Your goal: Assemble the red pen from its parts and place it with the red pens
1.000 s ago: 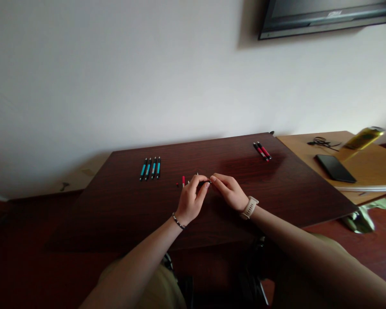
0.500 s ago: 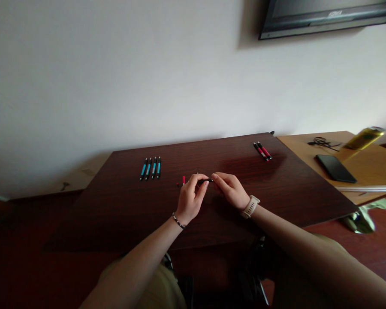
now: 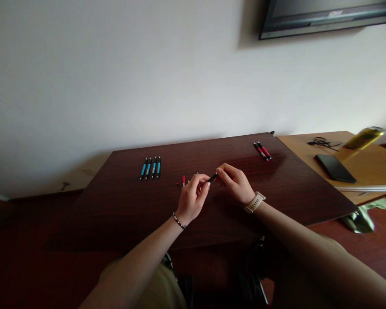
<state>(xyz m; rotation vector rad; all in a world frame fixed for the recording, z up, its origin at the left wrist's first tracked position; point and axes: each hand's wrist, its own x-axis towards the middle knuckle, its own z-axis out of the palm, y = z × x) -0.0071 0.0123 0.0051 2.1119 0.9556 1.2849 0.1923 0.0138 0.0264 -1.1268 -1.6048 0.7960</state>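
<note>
Between my two hands is a slim black pen part (image 3: pixel 212 177), slanting up to the right. My left hand (image 3: pixel 189 199) is closed around its lower end with thumb and fingers. The fingertips of my right hand (image 3: pixel 235 185) pinch its upper end and cover the tip. Just left of my left hand, a red pen barrel piece (image 3: pixel 183 180) lies on the table beside a tiny red piece (image 3: pixel 177 184). Other small parts behind my left fingers are partly hidden.
Several blue-and-black pens (image 3: pixel 150 168) lie in a row on the dark table (image 3: pixel 131 206). Two red-and-black pens (image 3: pixel 262 151) are at the far right. A lighter side desk (image 3: pixel 309 150) bears a phone (image 3: pixel 335 168), a cable (image 3: pixel 323 142) and a yellow can (image 3: pixel 365 138).
My right hand has shifted a little up and to the right. The black pen part has tipped from almost level to a slant. My left hand has hardly moved.
</note>
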